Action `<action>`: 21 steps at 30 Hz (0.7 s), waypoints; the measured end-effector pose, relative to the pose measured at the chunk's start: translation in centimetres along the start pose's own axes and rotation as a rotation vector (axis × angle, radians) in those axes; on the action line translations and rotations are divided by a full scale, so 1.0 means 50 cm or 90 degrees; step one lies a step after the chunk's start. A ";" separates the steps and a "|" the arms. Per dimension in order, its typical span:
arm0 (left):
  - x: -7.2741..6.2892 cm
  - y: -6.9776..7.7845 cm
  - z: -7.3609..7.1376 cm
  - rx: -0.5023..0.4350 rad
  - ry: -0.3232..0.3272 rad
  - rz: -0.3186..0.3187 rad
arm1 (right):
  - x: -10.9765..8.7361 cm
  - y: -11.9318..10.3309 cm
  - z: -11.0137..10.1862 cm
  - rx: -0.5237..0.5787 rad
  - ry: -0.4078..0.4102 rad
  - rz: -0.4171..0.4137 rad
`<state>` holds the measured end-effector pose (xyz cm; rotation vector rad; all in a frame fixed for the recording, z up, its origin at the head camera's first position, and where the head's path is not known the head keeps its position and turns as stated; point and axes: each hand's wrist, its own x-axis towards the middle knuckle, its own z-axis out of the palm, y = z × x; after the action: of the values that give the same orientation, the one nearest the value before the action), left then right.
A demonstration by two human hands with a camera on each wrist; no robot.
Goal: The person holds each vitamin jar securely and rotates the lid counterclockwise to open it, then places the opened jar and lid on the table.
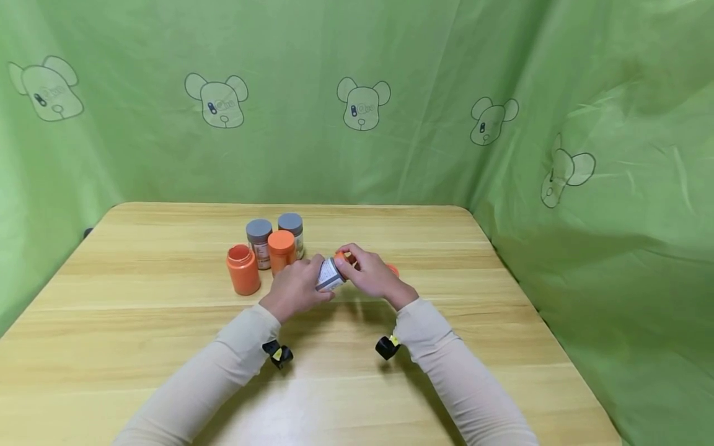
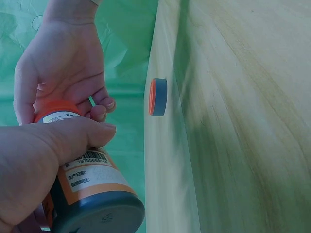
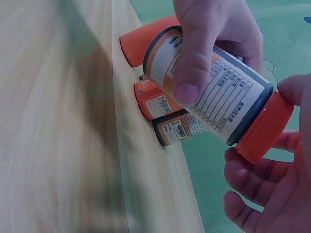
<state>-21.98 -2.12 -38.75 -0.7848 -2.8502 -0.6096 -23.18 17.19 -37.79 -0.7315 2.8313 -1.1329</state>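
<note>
My left hand (image 1: 294, 288) grips a dark grey jar (image 1: 329, 276) round its labelled body, tilted above the table. At its upper right end, my right hand (image 1: 369, 272) holds the orange lid (image 3: 266, 128) between thumb and fingers. In the right wrist view the lid sits at the jar's mouth, against the dark rim. The jar's dark base points toward the camera in the left wrist view. Past the right hand a loose lid (image 2: 158, 97), with an orange face and grey side, lies on the table, mostly hidden in the head view.
Left of the hands stands an orange jar (image 1: 243, 272) with its mouth uncovered. Beside it are an orange-lidded jar (image 1: 281, 244) and two grey-lidded jars (image 1: 259, 238), (image 1: 290, 224) behind. Green curtains (image 1: 290, 155) surround the wooden table (image 1: 139, 347).
</note>
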 end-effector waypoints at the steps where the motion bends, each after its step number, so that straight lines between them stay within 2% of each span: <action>1: 0.000 -0.001 0.000 -0.001 0.002 0.001 | 0.000 0.001 -0.001 0.000 -0.001 -0.005; 7: 0.002 -0.002 0.000 -0.005 0.002 -0.001 | 0.000 0.002 0.000 -0.006 0.009 -0.027; 14: 0.004 0.002 -0.003 0.006 -0.005 -0.007 | 0.004 -0.002 0.002 -0.007 0.048 0.005; 21: 0.004 0.003 -0.005 0.001 -0.007 -0.009 | 0.004 -0.001 0.002 -0.005 0.050 -0.006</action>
<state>-22.05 -2.02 -38.40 -0.7697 -2.8683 -0.6070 -23.33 17.01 -37.78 -0.7167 2.9002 -1.1788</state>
